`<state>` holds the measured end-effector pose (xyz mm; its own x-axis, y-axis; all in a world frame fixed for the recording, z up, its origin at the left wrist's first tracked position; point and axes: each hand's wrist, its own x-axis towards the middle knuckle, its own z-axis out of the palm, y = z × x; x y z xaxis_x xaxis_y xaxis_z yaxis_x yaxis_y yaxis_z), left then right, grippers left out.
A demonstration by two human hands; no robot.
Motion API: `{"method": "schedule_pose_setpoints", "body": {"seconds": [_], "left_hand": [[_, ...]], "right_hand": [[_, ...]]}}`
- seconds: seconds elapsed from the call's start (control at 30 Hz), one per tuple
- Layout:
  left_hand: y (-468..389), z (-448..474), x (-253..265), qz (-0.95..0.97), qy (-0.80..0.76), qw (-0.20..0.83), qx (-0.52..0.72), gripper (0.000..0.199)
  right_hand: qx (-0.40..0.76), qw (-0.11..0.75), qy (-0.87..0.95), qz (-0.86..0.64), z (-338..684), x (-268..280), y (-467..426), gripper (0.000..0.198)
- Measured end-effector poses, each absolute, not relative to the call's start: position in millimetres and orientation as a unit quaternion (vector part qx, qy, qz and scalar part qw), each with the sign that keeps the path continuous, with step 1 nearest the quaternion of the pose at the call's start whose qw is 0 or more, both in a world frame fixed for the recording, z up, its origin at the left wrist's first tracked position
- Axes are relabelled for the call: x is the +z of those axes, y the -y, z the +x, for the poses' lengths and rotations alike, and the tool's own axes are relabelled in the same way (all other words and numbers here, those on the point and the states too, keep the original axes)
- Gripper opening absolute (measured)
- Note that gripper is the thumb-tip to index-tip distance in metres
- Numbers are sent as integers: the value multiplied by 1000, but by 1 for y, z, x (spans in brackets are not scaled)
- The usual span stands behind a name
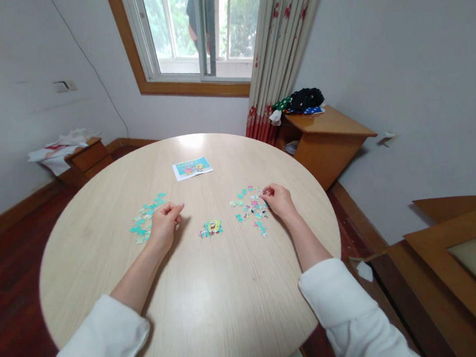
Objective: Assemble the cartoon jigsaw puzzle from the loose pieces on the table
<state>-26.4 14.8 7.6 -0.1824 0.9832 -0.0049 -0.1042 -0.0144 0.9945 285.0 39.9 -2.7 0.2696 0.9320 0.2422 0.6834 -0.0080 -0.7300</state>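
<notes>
On the round table, a small joined patch of jigsaw puzzle (211, 228) shows a yellow cartoon sponge figure. To its left my left hand (165, 226) hovers with fingers curled closed, and nothing shows in them. Beside that hand lies a spread of mostly teal puzzle pieces (141, 221). My right hand (279, 199) is at the right edge of a mixed pink, teal and yellow group of puzzle pieces (249, 206). Its thumb and fingertips pinch together on what looks like a small puzzle piece, mostly covered by the fingers.
Farther back on the pale wooden table (216, 304) lies a printed reference picture (192, 168). A wooden cabinet (329, 125) with cloths (304, 100) on it stands at the back right. At the left is a small drawer unit (88, 159) with papers or cloth. A wooden chair (459, 247) is at the right.
</notes>
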Motion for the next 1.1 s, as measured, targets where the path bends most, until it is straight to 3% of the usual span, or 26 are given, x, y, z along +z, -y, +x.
{"method": "schedule_pose_setpoints", "body": {"seconds": [1.1], "left_hand": [[-15, -26, 7, 426, -515, 471, 576, 32]], "right_hand": [[102, 370, 616, -688, 285, -5, -40, 15]]}}
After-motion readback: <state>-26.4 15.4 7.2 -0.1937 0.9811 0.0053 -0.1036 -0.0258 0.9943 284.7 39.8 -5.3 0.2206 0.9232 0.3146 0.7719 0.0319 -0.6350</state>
